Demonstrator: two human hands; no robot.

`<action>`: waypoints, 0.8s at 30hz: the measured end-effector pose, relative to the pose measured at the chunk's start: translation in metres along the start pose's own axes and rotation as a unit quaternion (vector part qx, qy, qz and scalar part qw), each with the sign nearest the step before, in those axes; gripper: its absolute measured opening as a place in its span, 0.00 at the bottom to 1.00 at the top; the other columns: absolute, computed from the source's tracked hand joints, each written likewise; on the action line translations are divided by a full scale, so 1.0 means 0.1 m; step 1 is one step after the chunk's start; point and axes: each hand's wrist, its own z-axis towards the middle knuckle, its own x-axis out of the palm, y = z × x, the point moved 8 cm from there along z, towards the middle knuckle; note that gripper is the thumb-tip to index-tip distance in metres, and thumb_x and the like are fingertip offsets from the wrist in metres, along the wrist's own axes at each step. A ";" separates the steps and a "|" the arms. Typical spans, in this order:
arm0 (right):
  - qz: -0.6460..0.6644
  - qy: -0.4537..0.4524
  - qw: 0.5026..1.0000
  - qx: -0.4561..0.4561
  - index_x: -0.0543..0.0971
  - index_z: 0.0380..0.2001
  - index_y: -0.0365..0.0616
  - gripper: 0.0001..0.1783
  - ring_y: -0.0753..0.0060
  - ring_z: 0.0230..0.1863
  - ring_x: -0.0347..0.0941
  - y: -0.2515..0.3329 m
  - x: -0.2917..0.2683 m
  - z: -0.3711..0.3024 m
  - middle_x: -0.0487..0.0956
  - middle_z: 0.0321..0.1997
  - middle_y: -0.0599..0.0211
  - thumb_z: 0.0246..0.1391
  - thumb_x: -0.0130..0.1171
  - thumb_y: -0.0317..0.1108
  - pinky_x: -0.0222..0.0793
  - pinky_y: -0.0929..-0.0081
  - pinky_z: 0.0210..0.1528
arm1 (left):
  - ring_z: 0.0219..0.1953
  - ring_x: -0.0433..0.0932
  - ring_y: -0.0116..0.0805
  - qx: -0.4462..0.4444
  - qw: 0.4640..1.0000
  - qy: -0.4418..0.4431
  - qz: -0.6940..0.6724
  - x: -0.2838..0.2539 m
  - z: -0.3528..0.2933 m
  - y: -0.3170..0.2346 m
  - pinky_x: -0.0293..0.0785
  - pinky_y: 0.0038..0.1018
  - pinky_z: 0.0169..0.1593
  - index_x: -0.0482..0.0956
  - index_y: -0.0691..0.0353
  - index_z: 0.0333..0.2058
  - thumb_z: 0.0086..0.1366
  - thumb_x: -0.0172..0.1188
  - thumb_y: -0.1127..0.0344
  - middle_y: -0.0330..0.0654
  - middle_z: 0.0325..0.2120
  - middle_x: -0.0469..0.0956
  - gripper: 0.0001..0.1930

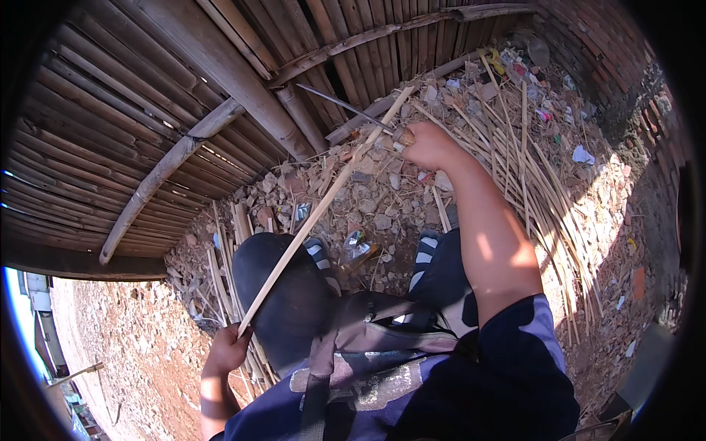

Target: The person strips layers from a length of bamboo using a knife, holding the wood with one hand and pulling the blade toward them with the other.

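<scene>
tan wood strip (316, 213) slants across your left knee (257, 275), its lower end pinched in your left hand (228, 348). your right hand (429, 147) wraps the handle (403, 137) of a thin blade (332, 98) crossing the strip near its top. more strips (533, 173) lie on the rubble (382, 220) at right.

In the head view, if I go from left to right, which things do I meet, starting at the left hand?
Left hand, striped footwear on the left foot, shiny clear plastic, right hand, white scrap, orange brick piece.
</scene>
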 end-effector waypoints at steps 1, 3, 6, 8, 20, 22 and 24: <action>0.003 -0.002 1.000 -0.002 0.84 0.44 0.45 0.20 0.47 0.46 0.81 -0.03 0.01 0.00 0.84 0.43 0.49 0.45 0.63 0.37 0.75 0.58 0.50 | 0.23 0.66 0.26 0.001 1.000 -0.003 0.003 -0.02 0.00 -0.02 0.67 0.32 0.30 0.78 0.68 0.30 0.72 0.56 0.61 0.37 0.15 0.69 0.16; -0.048 0.000 0.996 -0.070 0.82 0.39 0.40 0.17 0.51 0.34 0.82 0.35 0.02 -0.18 0.83 0.31 0.50 0.43 0.62 0.33 0.76 0.57 0.40 | 0.22 0.67 0.28 0.019 1.000 -0.020 0.000 -0.02 -0.02 -0.01 0.68 0.33 0.29 0.78 0.68 0.29 0.71 0.57 0.61 0.41 0.15 0.70 0.16; -0.112 -0.008 0.978 -0.174 0.82 0.39 0.41 0.17 0.49 0.40 0.82 0.79 0.16 -0.42 0.83 0.33 0.49 0.43 0.62 0.32 0.76 0.55 0.44 | 0.22 0.69 0.29 0.028 0.999 -0.037 0.004 0.03 0.05 0.14 0.68 0.34 0.29 0.77 0.68 0.29 0.71 0.57 0.61 0.43 0.15 0.71 0.15; -0.110 0.014 0.974 -0.198 0.82 0.39 0.41 0.17 0.48 0.41 0.82 0.85 0.12 -0.47 0.83 0.34 0.49 0.43 0.62 0.32 0.76 0.55 0.44 | 0.21 0.69 0.30 0.047 0.998 -0.051 -0.011 0.09 0.05 0.18 0.68 0.35 0.29 0.77 0.69 0.29 0.71 0.57 0.62 0.44 0.15 0.71 0.15; -0.140 -0.003 0.983 -0.119 0.83 0.41 0.44 0.19 0.46 0.47 0.80 0.72 0.16 -0.33 0.83 0.41 0.49 0.42 0.63 0.34 0.75 0.53 0.51 | 0.20 0.72 0.35 0.035 0.997 -0.068 0.019 0.02 0.04 0.11 0.69 0.36 0.28 0.78 0.68 0.29 0.70 0.58 0.63 0.48 0.15 0.73 0.14; -0.129 0.019 0.980 -0.152 0.83 0.42 0.44 0.19 0.46 0.47 0.80 0.84 0.24 -0.38 0.83 0.41 0.49 0.42 0.63 0.35 0.75 0.52 0.51 | 0.20 0.72 0.34 0.031 0.997 -0.066 -0.002 0.06 0.04 0.18 0.69 0.36 0.29 0.78 0.68 0.29 0.70 0.58 0.63 0.48 0.15 0.74 0.14; -0.140 0.059 0.970 -0.189 0.83 0.42 0.44 0.19 0.45 0.47 0.80 0.92 0.31 -0.41 0.83 0.41 0.49 0.42 0.63 0.35 0.75 0.53 0.50 | 0.21 0.71 0.31 0.039 0.997 -0.066 -0.027 0.07 0.03 0.15 0.69 0.35 0.29 0.78 0.68 0.28 0.69 0.58 0.64 0.46 0.15 0.73 0.13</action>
